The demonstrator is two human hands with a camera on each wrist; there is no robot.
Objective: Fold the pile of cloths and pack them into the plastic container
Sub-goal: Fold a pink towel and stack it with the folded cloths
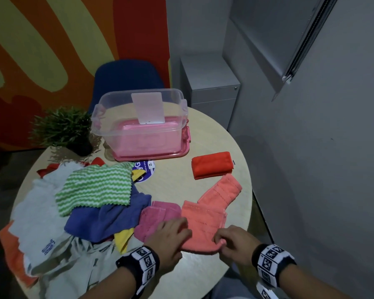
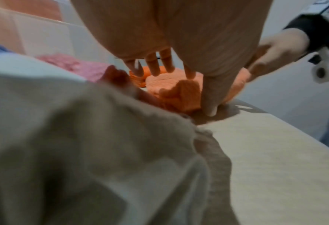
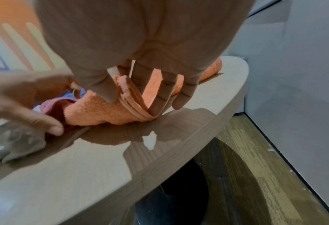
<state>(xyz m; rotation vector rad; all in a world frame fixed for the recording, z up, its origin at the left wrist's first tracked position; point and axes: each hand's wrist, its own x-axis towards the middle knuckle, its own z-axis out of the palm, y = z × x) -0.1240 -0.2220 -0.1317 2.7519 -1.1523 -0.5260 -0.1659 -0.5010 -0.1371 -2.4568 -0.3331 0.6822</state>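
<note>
A salmon cloth (image 1: 205, 214), partly folded, lies at the table's near edge. My left hand (image 1: 175, 230) rests on its left part with straight fingers, the thumb down by the tabletop in the left wrist view. My right hand (image 1: 221, 239) pinches the cloth's near right hem (image 3: 138, 106) between thumb and fingers. A clear plastic container (image 1: 108, 117) stands open on its pink lid at the back. A folded red cloth (image 1: 212, 165) lies in front of it to the right. The unfolded pile lies to the left: green striped (image 1: 95, 186), blue (image 1: 108, 216), pink (image 1: 158, 214), white (image 1: 41, 212).
A potted plant (image 1: 63, 128) stands at the back left of the round table (image 1: 177, 184). A blue chair (image 1: 125, 76) and a grey cabinet (image 1: 212, 83) stand behind it. The grey wall is close on the right.
</note>
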